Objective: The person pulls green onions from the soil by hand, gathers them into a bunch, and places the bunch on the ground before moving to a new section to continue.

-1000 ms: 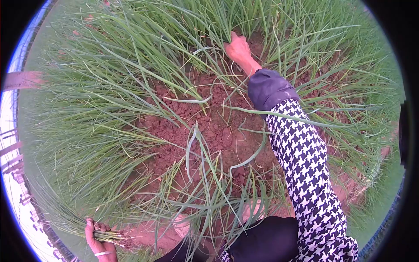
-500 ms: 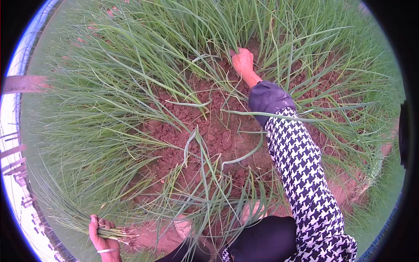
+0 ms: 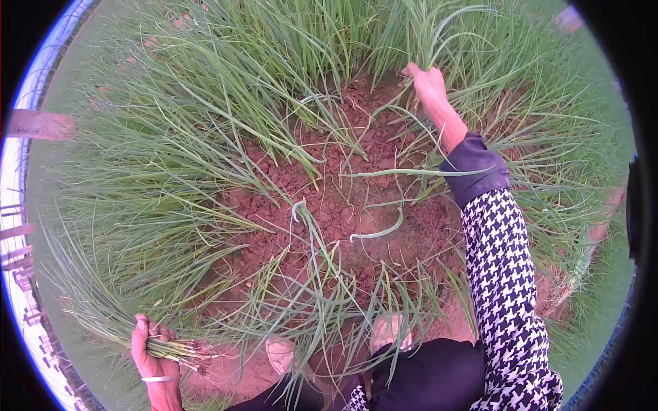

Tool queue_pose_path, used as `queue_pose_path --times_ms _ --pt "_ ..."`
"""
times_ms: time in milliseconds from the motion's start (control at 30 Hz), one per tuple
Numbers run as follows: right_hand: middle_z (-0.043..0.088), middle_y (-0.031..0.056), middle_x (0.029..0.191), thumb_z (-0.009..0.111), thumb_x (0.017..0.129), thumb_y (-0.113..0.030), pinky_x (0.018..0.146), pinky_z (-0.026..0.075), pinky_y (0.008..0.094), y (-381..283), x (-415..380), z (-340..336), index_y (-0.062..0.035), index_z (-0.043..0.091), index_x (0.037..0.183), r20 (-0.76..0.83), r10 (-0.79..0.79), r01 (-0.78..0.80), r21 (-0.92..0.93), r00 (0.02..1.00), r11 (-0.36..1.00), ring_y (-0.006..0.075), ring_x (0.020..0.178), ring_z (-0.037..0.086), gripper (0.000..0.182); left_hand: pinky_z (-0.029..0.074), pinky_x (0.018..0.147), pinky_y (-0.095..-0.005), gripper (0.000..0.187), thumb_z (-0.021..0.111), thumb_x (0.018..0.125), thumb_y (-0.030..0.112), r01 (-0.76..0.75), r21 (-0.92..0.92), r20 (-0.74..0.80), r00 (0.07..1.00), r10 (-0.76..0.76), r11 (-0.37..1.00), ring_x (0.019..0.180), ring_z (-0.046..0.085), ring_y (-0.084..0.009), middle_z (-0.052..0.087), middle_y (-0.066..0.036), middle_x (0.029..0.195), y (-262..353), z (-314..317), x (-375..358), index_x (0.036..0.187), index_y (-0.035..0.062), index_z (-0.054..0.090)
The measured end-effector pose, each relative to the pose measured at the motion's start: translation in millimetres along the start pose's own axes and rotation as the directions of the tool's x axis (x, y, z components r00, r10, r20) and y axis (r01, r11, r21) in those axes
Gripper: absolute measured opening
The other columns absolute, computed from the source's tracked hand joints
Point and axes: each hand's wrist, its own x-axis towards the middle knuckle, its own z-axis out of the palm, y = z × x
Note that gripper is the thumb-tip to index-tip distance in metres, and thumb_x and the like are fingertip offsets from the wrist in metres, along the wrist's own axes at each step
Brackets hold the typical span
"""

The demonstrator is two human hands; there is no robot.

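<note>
My left hand (image 3: 152,353), a pale band at its wrist, is closed around a bunch of green onions (image 3: 171,349) at the lower left. Their pale, rooty ends point right and the long leaves fan out up and left. At the upper right my right hand (image 3: 428,83) is closed on green onions (image 3: 430,41), whose leaves rise above the fist; their lower ends are hidden by the hand. Standing green onions (image 3: 260,75) grow thickly around the bare reddish soil (image 3: 336,185) in the middle.
Loose and bent leaves (image 3: 322,301) lie across the soil in front of me. My two feet (image 3: 391,332) show at the bottom beside my dark-clothed knee (image 3: 425,377). A pale post-like strip (image 3: 41,125) stands at the far left.
My right hand has moved right and slightly up from the base of the standing plants, with green onion leaves now upright in it. My left hand has shifted slightly left and up with its bunch.
</note>
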Motion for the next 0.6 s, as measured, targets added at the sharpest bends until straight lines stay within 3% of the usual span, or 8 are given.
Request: queue_pose_path --times_ms 67,133,233,267,333,400,533,600 --pt "0.066 0.0127 0.088 0.045 0.09 -0.019 0.071 0.048 0.0286 -44 -24 -4 0.0027 0.058 0.1 -0.116 -0.021 0.072 0.458 0.993 0.886 0.0172 0.076 0.063 0.027 0.038 0.059 -0.0267 0.023 0.06 0.084 0.023 -0.008 -0.022 0.109 0.994 0.01 1.0 0.059 0.046 -0.01 0.05 0.002 0.072 4 6 -2 0.101 0.011 0.052" --pt "0.063 0.009 0.071 0.044 0.091 -0.02 0.059 0.05 0.0279 -101 -65 -5 0.0026 0.056 0.1 -0.049 -0.257 0.236 0.584 0.965 0.776 0.0154 0.061 0.061 0.027 0.037 0.062 -0.0276 0.024 0.059 0.084 0.022 -0.041 -0.043 0.196 0.979 0.049 0.998 0.06 0.047 -0.0114 0.052 0.0 0.076 6 26 -3 0.103 0.01 0.05" --pt "0.057 0.0076 0.064 0.046 0.09 -0.023 0.051 0.049 0.0306 -182 -161 10 0.0003 0.049 0.085 0.269 -0.461 0.304 0.467 0.846 0.83 0.0153 0.057 0.058 0.024 0.04 0.069 -0.029 0.042 0.064 0.081 0.023 -0.072 -0.041 0.404 0.911 0.083 0.997 0.07 0.049 -0.0121 0.057 -0.007 0.099 3 53 -5 0.116 0.0086 0.046" --pt "0.056 0.0121 0.063 0.05 0.087 -0.021 0.053 0.048 0.0365 -192 -195 29 0.0023 0.045 0.089 0.201 -0.654 0.499 0.499 0.729 0.709 0.0226 0.059 0.059 0.024 0.041 0.071 -0.0295 0.046 0.065 0.08 0.024 -0.093 -0.037 0.444 0.89 0.1 0.995 0.072 0.049 -0.0122 0.058 -0.009 0.104 1 65 -7 0.119 0.0084 0.044" --pt "0.054 0.0193 0.067 0.055 0.078 -0.011 0.058 0.047 0.0441 -203 -261 46 0.0034 0.039 0.087 0.497 -0.716 0.514 0.499 0.491 0.698 0.0352 0.064 0.058 0.024 0.039 0.088 -0.0325 0.062 0.065 0.08 0.032 -0.088 0.0 0.593 0.802 0.071 0.996 0.096 0.05 -0.0153 0.049 -0.009 0.124 -4 72 -11 0.13 0.0088 0.035" --pt "0.053 0.0232 0.088 0.055 0.073 -0.01 0.06 0.048 0.0409 -192 -317 67 0.0124 0.034 0.115 0.592 -0.739 0.655 0.425 0.321 0.625 0.0355 0.075 0.058 0.052 0.038 0.095 -0.0355 0.067 0.066 0.079 0.034 -0.071 -0.031 0.576 0.814 0.076 0.997 0.107 0.049 -0.018 0.048 -0.009 0.126 -18 82 -26 0.131 0.0091 0.034" --pt "0.051 0.0213 0.094 0.054 0.07 -0.012 0.066 0.048 0.0379 -172 -336 62 0.0151 0.034 0.119 0.42 -0.848 0.711 0.483 0.324 0.511 0.0296 0.084 0.054 0.06 0.035 0.099 -0.0374 0.053 0.062 0.081 0.038 0.19 -0.087 0.46 0.878 -0.13 0.978 0.113 0.047 -0.0195 0.052 -0.005 0.119 -14 87 -25 0.123 0.0096 0.044" --pt "0.052 0.0177 0.093 0.059 0.072 -0.016 0.069 0.048 0.0367 -166 -336 56 0.0093 0.043 0.113 0.393 -0.87 0.706 0.523 0.297 0.478 0.0291 0.083 0.054 0.051 0.038 0.095 -0.0368 0.034 0.057 0.084 0.03 0.092 -0.093 0.533 0.845 -0.029 0.991 0.106 0.05 -0.0196 0.054 -0.007 0.111 -9 94 -22 0.11 0.008 0.05"
